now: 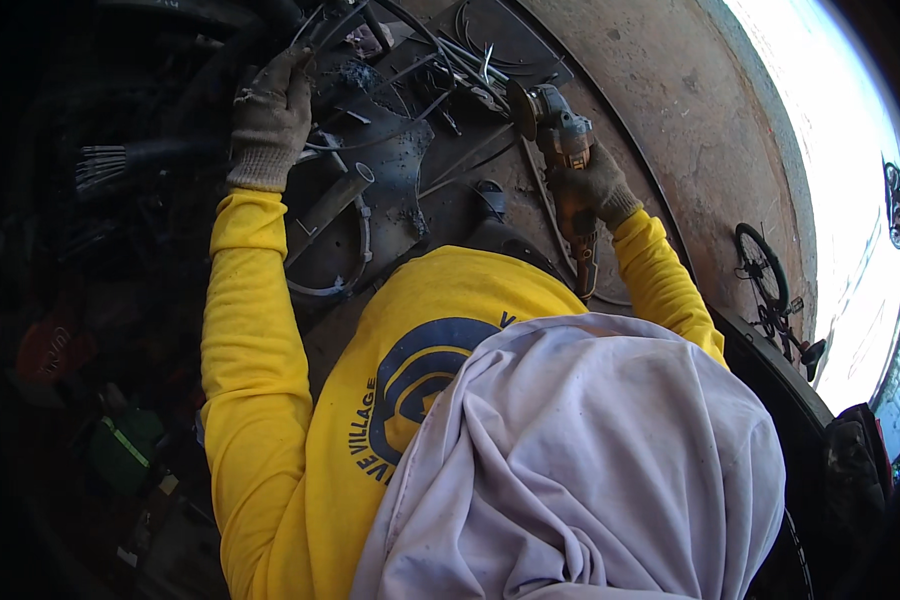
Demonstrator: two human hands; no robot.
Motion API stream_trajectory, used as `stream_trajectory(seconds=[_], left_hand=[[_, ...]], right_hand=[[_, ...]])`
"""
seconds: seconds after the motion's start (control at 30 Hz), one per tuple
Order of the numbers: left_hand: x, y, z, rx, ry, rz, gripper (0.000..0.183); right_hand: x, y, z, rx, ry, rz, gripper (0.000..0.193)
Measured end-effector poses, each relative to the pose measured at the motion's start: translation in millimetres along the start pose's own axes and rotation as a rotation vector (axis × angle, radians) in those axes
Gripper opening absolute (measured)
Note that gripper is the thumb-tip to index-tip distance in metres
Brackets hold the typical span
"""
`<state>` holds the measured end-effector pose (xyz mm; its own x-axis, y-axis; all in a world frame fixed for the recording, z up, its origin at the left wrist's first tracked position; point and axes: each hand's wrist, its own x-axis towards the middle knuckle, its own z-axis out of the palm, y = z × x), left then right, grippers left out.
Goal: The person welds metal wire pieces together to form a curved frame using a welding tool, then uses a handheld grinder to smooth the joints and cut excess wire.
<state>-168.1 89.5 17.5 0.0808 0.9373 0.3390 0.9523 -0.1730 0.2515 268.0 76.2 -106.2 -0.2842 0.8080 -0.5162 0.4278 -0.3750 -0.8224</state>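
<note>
My right hand point(597, 186), in a grey-brown work glove, is closed around the body of a yellow and black angle grinder point(571, 142). The grinder's round disc point(522, 110) points up and to the left, and its rear end reaches back toward my body. My left hand point(272, 118), gloved alike, rests against dark metalwork at the upper left, its fingers stretched forward; part of them is in shadow. Between my hands lie a scuffed dark metal plate point(398, 170), a short open-ended metal tube point(332, 212) and a bent pale hose or cable point(364, 245).
Loose cables and thin rods point(450, 55) tangle at the far side. A dark shoe point(490, 200) shows beneath me. Brown ground point(685, 110) extends to the right, where a bicycle point(767, 275) stands. Pale cloth point(610, 440) covers the near part of the view. Deep shadow hides the left.
</note>
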Motion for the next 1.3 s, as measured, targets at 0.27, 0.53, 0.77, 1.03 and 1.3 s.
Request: stream_trajectory(seconds=[0.27, 0.53, 0.77, 1.03, 1.3], left_hand=[[3.3, -4.9, 5.3, -0.014, -0.158, -0.105, 0.046], [9.6, 36.7, -2.2, 0.154, -0.383, -0.181, 0.094], [17.1, 42.7, -14.4, 0.346, -0.534, -0.306, 0.101], [27.2, 48.8, 0.8, 0.325, -0.539, -0.272, 0.097], [34.8, 45.8, 5.1, 0.448, -0.546, -0.224, 0.097]], right_hand=[[-43.9, 21.1, 2.8, 0.159, 0.16, 0.053, 0.058], [-111.3, 10.8, 6.9, 0.167, 0.306, 0.086, 0.056], [-126.7, 16.7, 18.8, 0.152, 0.37, 0.1, 0.057], [-138.2, 13.3, 19.2, 0.254, 0.371, 0.009, 0.053], [-117.9, 15.2, 18.0, 0.325, 0.353, -0.043, 0.051]])
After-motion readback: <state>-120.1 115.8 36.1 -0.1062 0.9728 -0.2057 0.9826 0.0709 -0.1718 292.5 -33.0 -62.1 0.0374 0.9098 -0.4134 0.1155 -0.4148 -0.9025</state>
